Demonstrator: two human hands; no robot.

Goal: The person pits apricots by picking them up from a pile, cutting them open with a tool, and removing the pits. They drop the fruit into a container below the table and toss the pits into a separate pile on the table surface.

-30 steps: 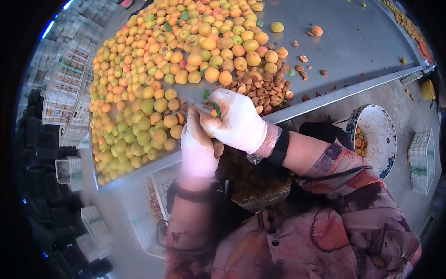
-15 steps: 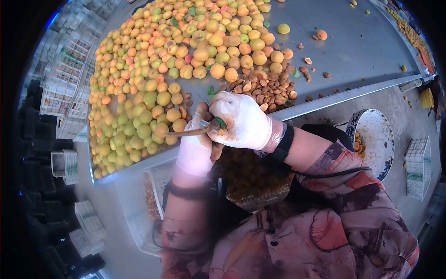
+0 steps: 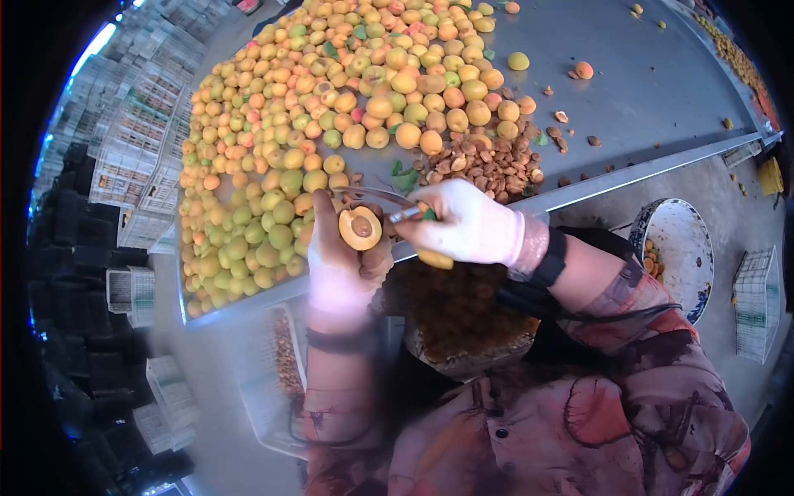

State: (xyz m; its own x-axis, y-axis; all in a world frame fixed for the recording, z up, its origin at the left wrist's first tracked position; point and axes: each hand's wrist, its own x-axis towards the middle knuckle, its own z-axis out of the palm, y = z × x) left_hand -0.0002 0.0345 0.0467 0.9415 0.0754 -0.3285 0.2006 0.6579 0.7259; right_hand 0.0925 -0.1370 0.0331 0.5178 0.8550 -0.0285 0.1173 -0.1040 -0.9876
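Observation:
My left hand [image 3: 337, 248], in a pale glove with darkened fingers, holds an apricot half [image 3: 361, 227], cut side up, with the brown pit in it. My right hand [image 3: 463, 221], gloved in white, grips a knife [image 3: 404, 215] whose curved blade reaches left above the apricot half. Another orange-yellow fruit piece [image 3: 436, 259] shows under my right hand's fingers. Just beyond my hands, whole apricots [image 3: 281, 186] cover the left part of the metal table [image 3: 612, 107], beside a pile of brown pits [image 3: 488, 161].
A crate of fruit [image 3: 471, 331] is below my hands, partly in shadow. A white tub [image 3: 256, 388] stands at lower left. On the right are a round basin [image 3: 682, 256] with orange pieces and a white crate [image 3: 754, 306]. Stacked crates [image 3: 145, 140] line the left.
My hands have moved apart, and the cut apricot half with its pit has come into view in my left hand. The knife has moved up and right with my right hand.

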